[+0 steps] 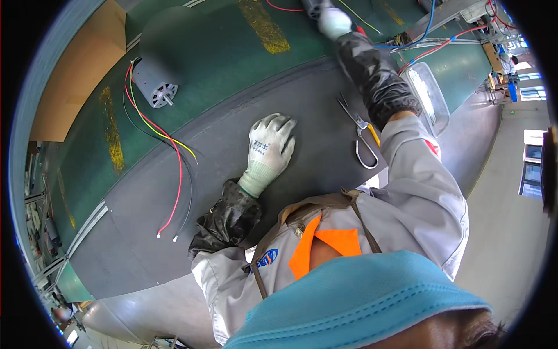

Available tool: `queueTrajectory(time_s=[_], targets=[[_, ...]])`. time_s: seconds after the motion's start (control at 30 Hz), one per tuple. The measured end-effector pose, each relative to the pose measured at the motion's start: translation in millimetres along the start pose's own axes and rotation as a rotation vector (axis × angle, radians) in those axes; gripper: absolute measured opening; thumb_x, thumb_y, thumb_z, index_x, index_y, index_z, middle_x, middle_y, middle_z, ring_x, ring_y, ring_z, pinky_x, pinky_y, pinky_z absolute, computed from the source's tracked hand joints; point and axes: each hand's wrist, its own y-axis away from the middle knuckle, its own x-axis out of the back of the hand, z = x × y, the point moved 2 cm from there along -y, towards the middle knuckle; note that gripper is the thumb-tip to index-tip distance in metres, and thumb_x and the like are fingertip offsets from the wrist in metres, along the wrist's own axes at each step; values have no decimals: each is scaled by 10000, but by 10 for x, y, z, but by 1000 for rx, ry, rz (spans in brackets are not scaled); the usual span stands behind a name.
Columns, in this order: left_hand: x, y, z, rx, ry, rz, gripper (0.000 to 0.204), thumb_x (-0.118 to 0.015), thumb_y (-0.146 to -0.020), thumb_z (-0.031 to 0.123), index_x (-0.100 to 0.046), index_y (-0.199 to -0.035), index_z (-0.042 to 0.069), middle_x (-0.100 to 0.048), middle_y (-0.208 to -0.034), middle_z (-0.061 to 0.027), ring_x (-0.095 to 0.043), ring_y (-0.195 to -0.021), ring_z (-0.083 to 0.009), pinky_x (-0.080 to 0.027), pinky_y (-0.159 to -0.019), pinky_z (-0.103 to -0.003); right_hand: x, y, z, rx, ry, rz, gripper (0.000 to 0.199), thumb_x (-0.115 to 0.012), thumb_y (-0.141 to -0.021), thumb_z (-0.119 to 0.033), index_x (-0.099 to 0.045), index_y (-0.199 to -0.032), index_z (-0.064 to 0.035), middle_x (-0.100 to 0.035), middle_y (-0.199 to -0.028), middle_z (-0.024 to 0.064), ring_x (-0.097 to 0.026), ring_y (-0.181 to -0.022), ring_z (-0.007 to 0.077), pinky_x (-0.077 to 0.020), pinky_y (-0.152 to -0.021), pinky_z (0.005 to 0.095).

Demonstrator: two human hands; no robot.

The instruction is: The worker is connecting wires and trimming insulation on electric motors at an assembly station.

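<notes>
My left hand (271, 145), in a white glove with a pale green cuff, lies palm down on a dark grey mat (314, 151), its fingers loosely spread and nothing visible in it. Far forward at the upper edge, my right hand (335, 23) reaches out in a white glove, smeared by motion. It is against or just beside a dark grey cylindrical motor (313, 7); whether it grips the motor I cannot tell. Scissors (361, 124) with a yellow-orange handle part lie on the mat below my right forearm. To the left stands another grey motor (154, 83), trailing red, yellow and black wires (175, 148) onto the mat.
A clear plastic tray (446, 119) sits right of my right forearm, near red and blue cables (433, 51). A brown cardboard panel (75, 75) stands at the far left. Worn yellow stripes (264, 26) mark the green bench surface (215, 52) beyond the mat.
</notes>
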Motion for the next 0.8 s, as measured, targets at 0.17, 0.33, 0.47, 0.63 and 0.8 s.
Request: queueTrajectory(time_s=[0.17,0.33,0.47,0.63,0.8], targets=[[9,-36,-15,-33,41,48,357,-672,-877,163,-658,-1227,96,-639,-1215,-106,-563,-1248,-319,-420,-1059,-493,-264,-78,-727,34,-86,87,529,-440,-997,-184,-434,-1521,-109,-727,-893,221,-713,-789,389,-561,-693,503],[-123,-226,9,-156,141,93,313,-646,-891,135,-676,-1200,95,-648,-1174,-113,-576,-1208,-331,-431,-1030,-490,-661,-322,-328,-459,-836,217,572,-552,-976,-244,-447,-1526,-125,-720,-1131,197,-687,-1025,389,-554,-864,447],[-108,-103,-60,-60,214,136,283,-634,-889,99,-691,-1166,82,-659,-1154,-139,-591,-1180,-347,-443,-1026,-473,-267,116,-760,-225,-629,124,823,-738,-832,-284,-389,-1558,-111,-726,-1146,193,-705,-1044,371,-552,-901,434],[170,-8,-274,26,126,605,371,-616,-898,33,-628,-1268,10,-640,-1238,-164,-576,-1180,-360,-457,-1031,-456,908,1791,-1309,57,-562,-123,793,-649,-864,-263,-334,-1589,-188,-717,-1032,263,-685,-968,445,-532,-900,512],[284,-113,-344,37,32,637,557,-656,-941,145,-469,-1438,-27,-517,-1384,-223,-503,-1266,-396,-416,-1078,-483,1936,3253,-1475,118,-1029,-658,613,-607,-929,-164,-457,-1519,-98,-624,-1335,257,-722,-1007,346,-566,-905,396]])
